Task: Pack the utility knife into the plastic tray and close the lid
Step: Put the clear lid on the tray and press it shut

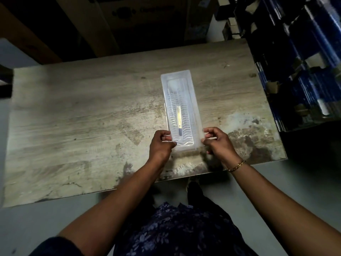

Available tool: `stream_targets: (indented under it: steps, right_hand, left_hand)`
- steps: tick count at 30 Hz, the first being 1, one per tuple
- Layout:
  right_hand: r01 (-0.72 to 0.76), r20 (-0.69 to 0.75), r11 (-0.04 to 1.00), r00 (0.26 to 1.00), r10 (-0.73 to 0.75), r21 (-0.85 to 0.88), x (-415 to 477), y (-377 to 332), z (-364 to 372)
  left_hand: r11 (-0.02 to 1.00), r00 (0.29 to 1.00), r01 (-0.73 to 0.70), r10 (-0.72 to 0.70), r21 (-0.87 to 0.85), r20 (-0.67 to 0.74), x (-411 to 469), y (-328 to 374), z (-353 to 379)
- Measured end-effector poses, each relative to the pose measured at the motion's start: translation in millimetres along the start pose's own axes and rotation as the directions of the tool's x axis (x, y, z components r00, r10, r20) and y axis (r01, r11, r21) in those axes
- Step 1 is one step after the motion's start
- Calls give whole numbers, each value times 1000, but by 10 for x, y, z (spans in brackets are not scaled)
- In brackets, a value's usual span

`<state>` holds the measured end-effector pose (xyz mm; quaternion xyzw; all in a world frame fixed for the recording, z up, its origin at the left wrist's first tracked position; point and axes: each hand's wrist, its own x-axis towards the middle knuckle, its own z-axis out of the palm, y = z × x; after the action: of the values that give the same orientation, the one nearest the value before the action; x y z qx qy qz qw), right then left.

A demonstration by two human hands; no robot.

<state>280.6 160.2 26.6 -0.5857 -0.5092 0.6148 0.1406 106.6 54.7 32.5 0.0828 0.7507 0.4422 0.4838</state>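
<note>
Already inside the plastic tray (pixel 180 109), the utility knife (pixel 179 120) lies packed as left hand (pixel 162 144) and right hand (pixel 217 142) pinch the near corners, apparently pressing the lid (pixel 191 100) closed.

— Dim in here, isn't it? Only the plastic tray (pixel 180 109) catches real light; it glares white, nearly washed out.

— Yes, and the table (pixel 73 117) around it fades duller toward its left end. Behind the tray, past the far edge, everything sinks into black.

— Right of the tray, the blue stacks (pixel 304 61) look smeared and bent by the wide lens.

— There's soft blur over everything. A shadow lies just under the tray's near end.
</note>
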Motion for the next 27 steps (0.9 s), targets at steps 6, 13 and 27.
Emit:
stream_targets:
  steps: [6,13,27]
  right_hand:
    - [-38,-14,999,999,37,-29,-104,94,132]
    - [-62,-33,998,998,61,-26,-112,126,187]
    - [-75,15,997,997,75,-16,-12,153,181]
  left_hand:
    - [992,997,-70,74,105,-32,-48,-187,-90]
    - [973,987,-143,153,180,-46,7,-222,-79]
    - [968,988,-154,155,199,8,117,-321,-161]
